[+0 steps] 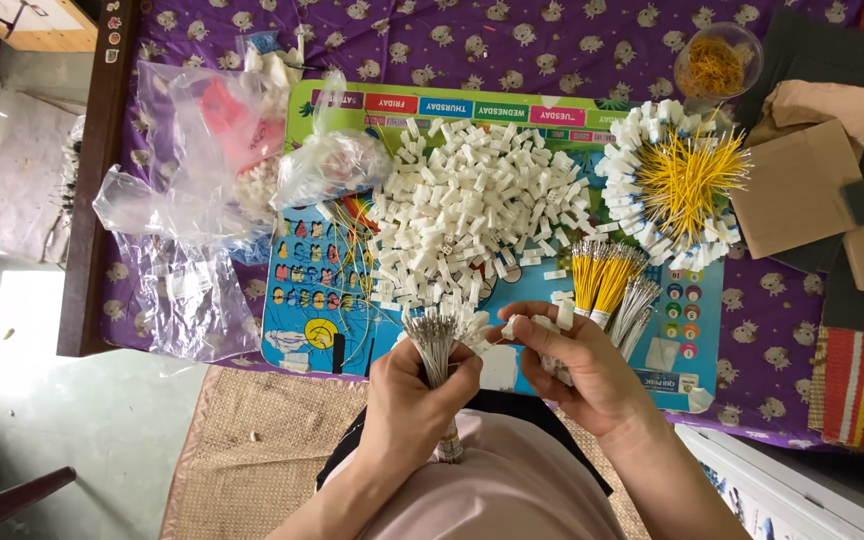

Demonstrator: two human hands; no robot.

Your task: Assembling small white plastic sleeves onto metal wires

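My left hand [414, 392] is shut around a bundle of thin wires with metal tips [433, 340], tips fanned upward. My right hand [580, 365] pinches a small white plastic connector [514, 325] right next to those tips and also cups several more white connectors against its palm. Just beyond both hands lies a large heap of white connectors [472, 215] on a colourful printed board [302, 290]. To the right of the heap lie bundles of yellow wires [602, 275].
A ring of finished yellow wires with white connectors [677, 180] lies at the right, with a clear cup of yellow wires [717, 62] behind it. Clear plastic bags [207, 170] crowd the left. Cardboard pieces [802, 185] sit far right on the purple cloth [772, 310].
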